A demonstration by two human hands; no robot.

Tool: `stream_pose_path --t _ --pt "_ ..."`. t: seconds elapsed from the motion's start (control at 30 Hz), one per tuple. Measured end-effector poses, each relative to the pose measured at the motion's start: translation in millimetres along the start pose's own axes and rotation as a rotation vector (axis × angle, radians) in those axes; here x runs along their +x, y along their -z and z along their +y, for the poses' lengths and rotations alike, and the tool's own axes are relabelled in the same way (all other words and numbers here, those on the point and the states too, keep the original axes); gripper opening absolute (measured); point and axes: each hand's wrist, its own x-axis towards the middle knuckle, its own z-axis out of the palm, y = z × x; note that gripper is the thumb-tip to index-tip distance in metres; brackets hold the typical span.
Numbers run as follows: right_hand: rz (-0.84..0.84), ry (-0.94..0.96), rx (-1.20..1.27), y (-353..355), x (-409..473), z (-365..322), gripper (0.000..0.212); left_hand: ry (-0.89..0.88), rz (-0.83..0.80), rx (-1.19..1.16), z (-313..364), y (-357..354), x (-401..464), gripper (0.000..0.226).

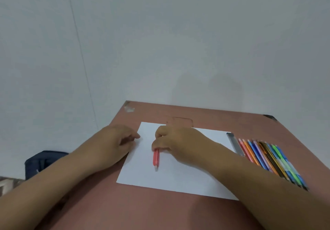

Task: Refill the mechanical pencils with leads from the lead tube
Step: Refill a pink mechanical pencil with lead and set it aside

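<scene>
Right hand (175,143) grip around red pencil (156,158) over paper (178,176); left hand (114,140) loosely curled at paper's left edge, holding nothing.

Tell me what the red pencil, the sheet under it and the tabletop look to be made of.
Red pencil: probably plastic, smooth, with a pale tapered tip; blur leaves it open. White sheet: paper, matte, thin and flat with crisp edges. Table: looks like a reddish-brown laminate or painted board, matte; chipped patches at the far corners suggest a surface layer.
</scene>
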Motion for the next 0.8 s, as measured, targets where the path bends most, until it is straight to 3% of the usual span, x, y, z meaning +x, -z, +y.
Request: stream_pose_path --t 0.13,0.2,0.27,0.4,0.5,0.7,0.8 --pt "0.09 -0.058 0.015 -5 -8 5 0.023 -0.051 -0.028 -0.057 15 -2 12 0.028" --pt "0.169 -0.248 0.337 4 -11 5 0.03 -0.107 -0.053 -0.059 25 -3 21 0.032" --pt "0.283 -0.424 0.65 14 -13 6 0.022 -0.187 -0.075 -0.056 34 -5 33 0.038" --pt "0.501 -0.592 0.929 26 -17 10 0.018 -0.249 -0.076 -0.215 65 -5 53 0.022" --pt "0.61 -0.67 1.027 31 -21 16 0.014 -0.267 -0.034 -0.351 88 -1 64 0.023" --pt "0.825 -0.738 1.183 35 -35 36 0.015 -0.232 0.041 -0.046 104 1 73 0.029" --pt "0.882 -0.782 1.279 36 -39 41 0.012 -0.255 0.059 -0.184 95 -20 85 0.017"
